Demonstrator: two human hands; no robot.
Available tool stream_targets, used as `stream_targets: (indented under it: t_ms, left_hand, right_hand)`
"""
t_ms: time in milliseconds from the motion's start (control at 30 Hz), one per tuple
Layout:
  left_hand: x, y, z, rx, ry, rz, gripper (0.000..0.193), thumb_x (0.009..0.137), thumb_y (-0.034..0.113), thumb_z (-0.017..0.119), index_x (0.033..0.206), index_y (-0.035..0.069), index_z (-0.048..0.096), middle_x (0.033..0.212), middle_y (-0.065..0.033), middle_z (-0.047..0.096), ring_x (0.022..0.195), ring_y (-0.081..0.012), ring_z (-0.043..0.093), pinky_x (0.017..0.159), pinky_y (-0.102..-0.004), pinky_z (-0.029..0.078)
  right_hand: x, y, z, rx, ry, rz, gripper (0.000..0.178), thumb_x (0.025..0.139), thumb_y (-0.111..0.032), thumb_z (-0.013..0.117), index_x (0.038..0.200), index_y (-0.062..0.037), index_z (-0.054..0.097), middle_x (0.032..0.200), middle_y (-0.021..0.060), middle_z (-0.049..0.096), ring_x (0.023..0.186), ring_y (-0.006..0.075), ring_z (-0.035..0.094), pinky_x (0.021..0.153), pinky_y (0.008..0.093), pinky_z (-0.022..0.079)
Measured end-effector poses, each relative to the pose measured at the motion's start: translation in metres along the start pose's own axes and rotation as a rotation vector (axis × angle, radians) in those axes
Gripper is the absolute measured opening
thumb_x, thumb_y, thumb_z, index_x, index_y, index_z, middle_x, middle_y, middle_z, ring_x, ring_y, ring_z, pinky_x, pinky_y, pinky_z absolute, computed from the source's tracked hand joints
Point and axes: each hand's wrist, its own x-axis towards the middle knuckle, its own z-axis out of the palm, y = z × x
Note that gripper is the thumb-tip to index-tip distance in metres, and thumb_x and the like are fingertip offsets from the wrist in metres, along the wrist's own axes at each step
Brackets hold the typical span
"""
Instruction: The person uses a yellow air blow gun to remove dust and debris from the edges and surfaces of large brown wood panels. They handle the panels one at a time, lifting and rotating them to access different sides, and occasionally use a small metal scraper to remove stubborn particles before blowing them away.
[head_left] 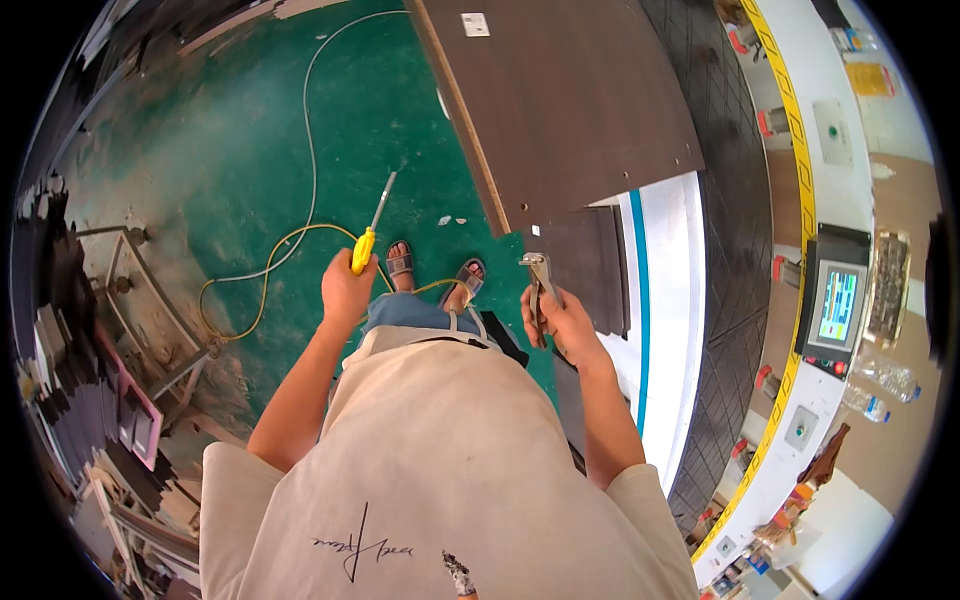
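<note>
My left hand [349, 288] is closed round the yellow handle of a screwdriver [365, 250]. Its straight metal shaft points forward and up, away from my body. On the other side, my right hand [568, 325] grips metal pliers [538, 270], whose head sticks out past my fingers. The pliers are just short of the near corner of a dark brown panel [560, 100]; I see a gap between them. Small holes show along the panel's near edge. A yellow and grey hose [262, 300] loops over the floor and passes behind my left hand.
A machine with a yellow-striped edge [800, 150], a lit control screen [838, 305] and plastic bottles [890, 380] runs along the right. A dark slatted conveyor bed [730, 280] lies beside it. At left stand a metal frame [150, 310] and stacked board offcuts [80, 400]. The floor [240, 130] is green.
</note>
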Motion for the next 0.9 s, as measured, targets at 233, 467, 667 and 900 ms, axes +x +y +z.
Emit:
stream_targets:
  t_ms: [233,467,667,900]
  left_hand:
    - [0.035,0.051,0.027,-0.403,-0.414,-0.070,0.045,0.097,0.042,0.071,0.111,-0.001,0.069,0.093,-0.0053,0.071,0.080,-0.0145,0.064,0.074,-0.0307,0.051]
    - [0.051,0.151,0.080,-0.464,-0.486,-0.015,0.050,0.093,0.047,0.075,0.110,0.001,0.066,0.091,-0.0039,0.068,0.081,-0.0145,0.064,0.072,-0.0310,0.050]
    - [0.067,0.164,0.096,-0.447,-0.397,0.031,0.051,0.089,0.047,0.081,0.102,-0.001,0.066,0.086,-0.0029,0.065,0.074,-0.0134,0.059,0.066,-0.0308,0.048]
    - [0.076,0.162,0.087,-0.293,-0.494,0.007,0.057,0.088,0.051,0.080,0.115,0.003,0.065,0.102,-0.0013,0.067,0.092,-0.0150,0.061,0.076,-0.0335,0.048]
  right_hand:
    - [-0.036,0.016,-0.007,0.632,-0.056,-0.421,0.046,0.102,-0.042,0.062,0.130,-0.0055,0.054,0.103,0.0105,0.063,0.084,0.0208,0.062,0.060,0.0287,0.044]
    - [0.012,0.049,-0.014,0.362,0.150,-0.043,0.032,0.104,-0.034,0.061,0.119,-0.0059,0.057,0.092,0.0061,0.066,0.079,0.0141,0.062,0.066,0.0312,0.051]
    - [0.092,0.112,-0.017,-0.783,0.400,-0.104,0.043,0.101,-0.035,0.058,0.122,0.0024,0.059,0.107,0.0249,0.071,0.097,0.0399,0.070,0.085,0.0474,0.054]
    - [0.111,0.079,-0.016,-0.742,0.338,-0.115,0.044,0.101,-0.032,0.057,0.131,0.0006,0.059,0.117,0.0292,0.068,0.111,0.0454,0.065,0.095,0.0504,0.051]
